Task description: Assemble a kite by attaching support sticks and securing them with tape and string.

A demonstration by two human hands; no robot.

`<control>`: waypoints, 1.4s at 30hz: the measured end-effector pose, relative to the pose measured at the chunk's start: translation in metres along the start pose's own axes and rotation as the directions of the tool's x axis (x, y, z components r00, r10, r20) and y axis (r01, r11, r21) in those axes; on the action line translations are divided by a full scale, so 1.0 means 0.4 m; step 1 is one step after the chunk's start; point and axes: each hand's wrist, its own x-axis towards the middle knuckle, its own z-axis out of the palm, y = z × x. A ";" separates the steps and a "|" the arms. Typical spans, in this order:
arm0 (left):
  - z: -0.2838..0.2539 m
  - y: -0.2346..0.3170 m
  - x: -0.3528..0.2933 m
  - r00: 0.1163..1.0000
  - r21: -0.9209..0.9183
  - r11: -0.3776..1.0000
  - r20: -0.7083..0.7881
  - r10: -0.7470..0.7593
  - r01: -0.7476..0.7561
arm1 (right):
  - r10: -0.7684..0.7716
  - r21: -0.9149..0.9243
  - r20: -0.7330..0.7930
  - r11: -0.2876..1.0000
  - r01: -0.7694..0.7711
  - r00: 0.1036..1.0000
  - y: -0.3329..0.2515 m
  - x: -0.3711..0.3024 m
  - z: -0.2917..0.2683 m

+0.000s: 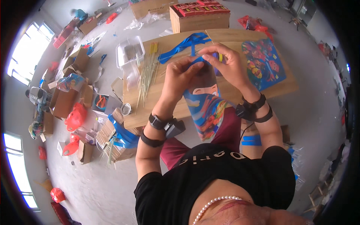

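Note:
Both my hands meet above the table at the top edge of a colourful cartoon-printed sheet (204, 108), which hangs down toward my lap. My left hand (180, 77) is closed, thumb and fingers pinching the sheet's upper edge. With thumb and forefinger together, my right hand (227, 64) grips the same edge, where a bit of blue strip shows between the fingertips. The exact fold there is too small to make out. Behind my right hand a purple and yellow roll (220, 58) is partly hidden. Long blue strips (187, 44) lie on the table just beyond my hands.
Another cartoon-printed sheet (262, 62) lies flat on the table's right. Thin sticks (149, 73) spread along its left side, near a clear plastic bin (129, 50). A carton topped with red boxes (200, 18) stands beyond. Cardboard boxes (64, 101) and red bags (76, 116) litter the left floor.

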 end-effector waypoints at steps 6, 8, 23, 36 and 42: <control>-0.015 -0.029 0.003 0.999 -0.108 0.994 0.039 -0.019 0.023 | -0.057 -0.081 0.013 0.995 0.057 0.998 0.007 -0.002 -0.006; -0.017 -0.037 0.005 0.996 -0.198 0.978 0.062 -0.059 0.071 | -0.141 -0.135 0.049 0.980 0.147 0.989 0.017 0.000 -0.010; -0.020 -0.043 0.016 0.990 -0.214 0.969 0.096 -0.105 0.123 | -0.525 -0.512 0.274 0.630 0.584 0.806 0.045 0.000 -0.063; -0.005 -0.088 0.034 0.996 -0.190 0.978 0.063 -0.069 0.080 | 0.095 -0.258 0.182 0.965 -0.045 0.979 0.064 0.001 -0.021; -0.024 -0.146 0.033 0.989 -0.039 0.989 -0.045 -0.144 0.142 | 0.174 -0.174 0.263 0.976 -0.130 0.949 0.144 0.001 -0.018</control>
